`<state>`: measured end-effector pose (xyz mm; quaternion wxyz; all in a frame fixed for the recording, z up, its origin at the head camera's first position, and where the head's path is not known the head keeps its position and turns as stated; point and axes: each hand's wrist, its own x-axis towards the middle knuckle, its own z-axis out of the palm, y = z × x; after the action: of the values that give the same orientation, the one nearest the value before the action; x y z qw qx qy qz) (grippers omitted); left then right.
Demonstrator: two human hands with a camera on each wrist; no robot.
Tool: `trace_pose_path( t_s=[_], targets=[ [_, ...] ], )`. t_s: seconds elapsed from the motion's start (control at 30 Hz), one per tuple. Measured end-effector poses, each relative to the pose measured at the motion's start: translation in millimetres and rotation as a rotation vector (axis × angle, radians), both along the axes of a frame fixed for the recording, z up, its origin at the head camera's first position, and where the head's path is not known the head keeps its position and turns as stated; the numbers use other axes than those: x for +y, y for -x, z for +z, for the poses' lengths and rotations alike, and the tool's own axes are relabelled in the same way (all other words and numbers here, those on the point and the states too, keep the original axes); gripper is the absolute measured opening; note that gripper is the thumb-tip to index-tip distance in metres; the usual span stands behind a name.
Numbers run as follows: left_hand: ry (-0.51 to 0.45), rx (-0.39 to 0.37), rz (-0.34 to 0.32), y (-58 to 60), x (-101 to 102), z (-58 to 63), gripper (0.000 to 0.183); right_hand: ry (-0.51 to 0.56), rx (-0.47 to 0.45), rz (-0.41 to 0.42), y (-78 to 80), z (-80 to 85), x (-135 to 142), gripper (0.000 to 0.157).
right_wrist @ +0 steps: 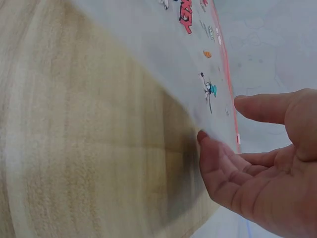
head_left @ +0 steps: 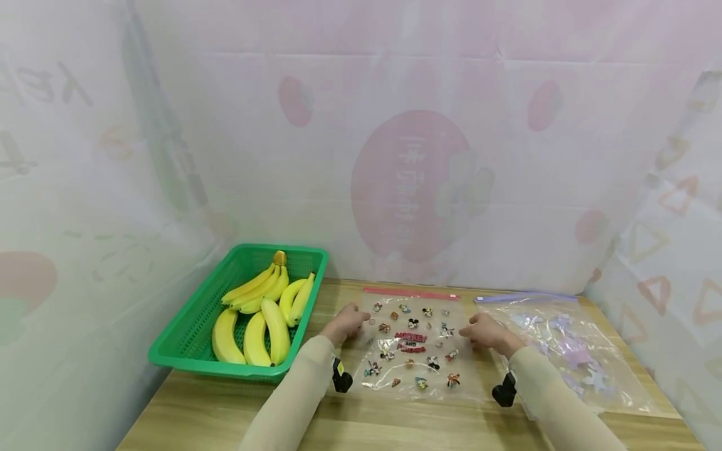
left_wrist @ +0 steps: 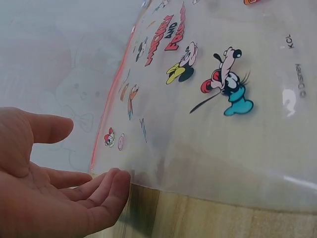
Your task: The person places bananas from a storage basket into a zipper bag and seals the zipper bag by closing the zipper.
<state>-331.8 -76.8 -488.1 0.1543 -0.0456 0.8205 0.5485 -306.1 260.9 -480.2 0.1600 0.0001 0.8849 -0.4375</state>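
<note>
A clear zip bag (head_left: 414,363) printed with several cartoon characters and red lettering lies between the two hands, its red zip strip (head_left: 412,294) along the far edge. My left hand (head_left: 345,322) is at the bag's left edge; in the left wrist view its fingertips (left_wrist: 119,181) meet the edge, with the thumb (left_wrist: 54,128) held apart. At the right edge is my right hand (head_left: 487,333). Its fingertips (right_wrist: 205,141) touch the bag's edge in the right wrist view, and the thumb (right_wrist: 257,106) stands away from them. Neither hand grips anything.
A green basket (head_left: 163,351) with several bananas (head_left: 276,332) stands on the left. To the right lies another clear zip bag (head_left: 615,382) with a purple strip and pale star shapes. The wooden table (head_left: 395,426) backs onto a printed cloth wall (head_left: 254,156).
</note>
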Motion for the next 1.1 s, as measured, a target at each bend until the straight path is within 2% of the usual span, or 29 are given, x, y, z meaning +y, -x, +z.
trace_pose_path(
  t_s=[0.17,0.27,0.47,0.6,0.67,0.73,0.87,0.93,1.1],
  targets=[
    [0.008,0.022,-0.018,-3.2,-1.9,-1.7,0.039,0.065,-0.008,0.003,-2.7,-7.5,-1.2,0.013],
    [0.033,0.036,-0.021,-4.3,-1.6,-3.9,0.032,0.149,-0.018,0.013,-6.2,-9.4,0.7,0.004],
    [0.071,0.055,0.0,-3.7,-1.7,-5.3,0.037,0.216,0.032,0.073,-7.0,-5.4,5.0,0.009],
    [0.063,0.054,0.049,-0.8,-1.8,-4.8,0.05,0.296,0.067,0.11,-3.2,-4.1,10.7,0.009],
    [0.038,0.044,0.073,0.9,-2.0,-4.3,0.052,0.341,0.059,0.126,-1.7,-4.8,13.8,0.005],
    [0.007,0.03,0.093,1.7,-1.9,-4.0,0.044,0.384,0.039,0.134,-1.7,-5.7,17.0,0.006],
    [-0.118,-0.016,0.111,0.4,-0.7,-3.1,0.026,0.433,0.014,0.151,-3.9,-6.8,22.3,0.009],
    [-0.171,-0.052,0.115,-1.2,0.3,-2.6,0.025,0.45,0.012,0.159,-4.9,-6.9,24.1,0.009],
    [-0.228,-0.101,0.13,-3.9,0.8,-5.5,0.025,0.419,0.039,0.171,-5.6,-6.5,25.6,0.011]
  ],
)
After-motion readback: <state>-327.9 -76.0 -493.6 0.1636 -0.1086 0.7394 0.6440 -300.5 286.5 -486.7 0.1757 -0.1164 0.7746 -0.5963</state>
